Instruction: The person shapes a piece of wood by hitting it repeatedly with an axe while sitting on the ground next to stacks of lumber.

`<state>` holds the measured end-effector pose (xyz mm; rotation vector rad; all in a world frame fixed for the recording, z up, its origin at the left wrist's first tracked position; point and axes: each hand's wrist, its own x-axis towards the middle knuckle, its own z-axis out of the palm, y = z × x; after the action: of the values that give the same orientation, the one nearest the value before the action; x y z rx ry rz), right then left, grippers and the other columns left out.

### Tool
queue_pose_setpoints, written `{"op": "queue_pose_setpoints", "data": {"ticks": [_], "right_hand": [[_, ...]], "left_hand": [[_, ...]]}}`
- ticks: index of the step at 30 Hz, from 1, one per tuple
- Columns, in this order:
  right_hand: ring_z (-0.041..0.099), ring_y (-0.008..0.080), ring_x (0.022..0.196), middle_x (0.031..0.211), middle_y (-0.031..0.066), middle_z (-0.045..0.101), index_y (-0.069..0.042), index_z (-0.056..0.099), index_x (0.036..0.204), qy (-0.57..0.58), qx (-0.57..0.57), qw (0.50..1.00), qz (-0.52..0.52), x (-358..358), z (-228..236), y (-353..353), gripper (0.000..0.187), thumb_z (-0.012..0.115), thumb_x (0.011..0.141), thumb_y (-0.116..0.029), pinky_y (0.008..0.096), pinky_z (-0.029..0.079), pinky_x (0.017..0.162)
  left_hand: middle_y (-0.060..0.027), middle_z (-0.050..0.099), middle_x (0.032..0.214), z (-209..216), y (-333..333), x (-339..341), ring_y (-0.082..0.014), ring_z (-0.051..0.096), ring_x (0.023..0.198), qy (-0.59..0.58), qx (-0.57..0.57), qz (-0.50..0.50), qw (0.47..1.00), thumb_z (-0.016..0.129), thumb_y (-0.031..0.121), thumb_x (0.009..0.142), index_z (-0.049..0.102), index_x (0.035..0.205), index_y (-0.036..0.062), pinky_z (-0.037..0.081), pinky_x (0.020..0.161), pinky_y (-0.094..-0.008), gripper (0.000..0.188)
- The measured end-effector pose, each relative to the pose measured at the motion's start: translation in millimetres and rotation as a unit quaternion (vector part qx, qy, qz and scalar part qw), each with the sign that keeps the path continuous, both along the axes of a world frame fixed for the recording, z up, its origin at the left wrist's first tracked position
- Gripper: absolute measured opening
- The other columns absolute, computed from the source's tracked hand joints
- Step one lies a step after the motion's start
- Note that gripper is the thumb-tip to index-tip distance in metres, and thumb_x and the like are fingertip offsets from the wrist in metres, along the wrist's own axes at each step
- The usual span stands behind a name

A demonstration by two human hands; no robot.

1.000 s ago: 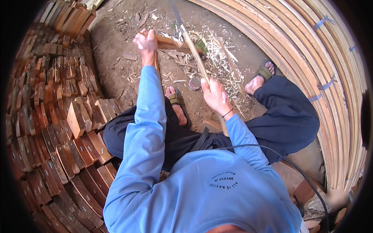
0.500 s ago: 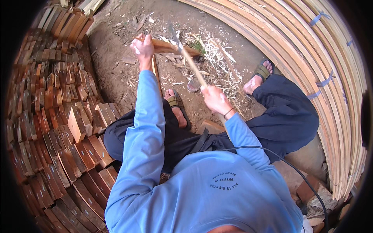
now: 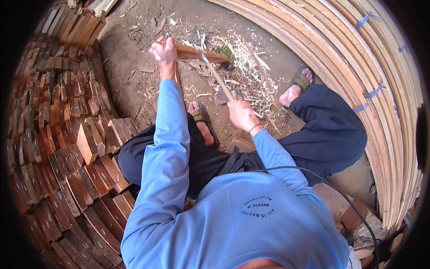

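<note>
My left hand is closed around the left end of a split piece of wood, out ahead of me above the dirt. My right hand grips a long-handled knife by its pale wooden shaft. The shaft slants up and left, and the metal blade at its far end is against or just over the wood piece; motion blur hides whether they touch. Pale shavings lie on the ground around the wood's right end. What supports the wood from below is hard to make out.
Stacked wooden blocks form a wall on my left. Long bent strips of wood, tied with blue bands, curve along the right. My sandalled feet stand apart near the work. A black cable crosses my lap.
The knife's blade has come down toward the wood piece, and my right hand has shifted slightly left. My left hand keeps its hold on the wood in nearly the same place.
</note>
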<state>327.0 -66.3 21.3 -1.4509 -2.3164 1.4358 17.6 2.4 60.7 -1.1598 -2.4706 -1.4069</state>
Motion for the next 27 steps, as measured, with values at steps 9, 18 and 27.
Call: {"op": "queue_pose_setpoints", "data": {"ticks": [9,18,27], "right_hand": [[0.062,0.0384,0.057,0.062,0.024,0.058,0.006,0.061,0.081,0.057,0.027,0.998,-0.026,-4,15,4,0.04,0.051,0.099,-0.028,0.0471,0.047,0.051],[0.061,0.0386,0.06,0.062,0.0235,0.056,0.003,0.06,0.079,0.047,0.053,0.997,-0.032,-4,-17,2,0.04,0.051,0.099,-0.03,0.0472,0.048,0.057],[0.06,0.0376,0.052,0.064,0.0205,0.061,0.004,0.062,0.08,-0.012,-0.006,0.999,0.034,-4,-2,11,0.039,0.047,0.1,-0.026,0.0445,0.048,0.051]], "left_hand": [[-0.0217,0.052,0.053,-6,-2,-2,-0.0295,0.048,0.048,0.001,0.011,-0.004,1.0,0.06,0.021,0.076,0.055,0.064,-0.0068,0.04,0.054,-0.0446,0.031],[-0.019,0.051,0.055,-11,0,-8,-0.0272,0.052,0.052,0.039,0.028,0.006,0.999,0.058,0.019,0.074,0.053,0.064,-0.0071,0.041,0.055,-0.0432,0.029],[-0.0141,0.043,0.047,-22,-2,-12,-0.0174,0.044,0.046,0.068,0.067,0.01,0.995,0.058,0.018,0.074,0.049,0.059,-0.0058,0.035,0.049,-0.0405,0.03]]}}
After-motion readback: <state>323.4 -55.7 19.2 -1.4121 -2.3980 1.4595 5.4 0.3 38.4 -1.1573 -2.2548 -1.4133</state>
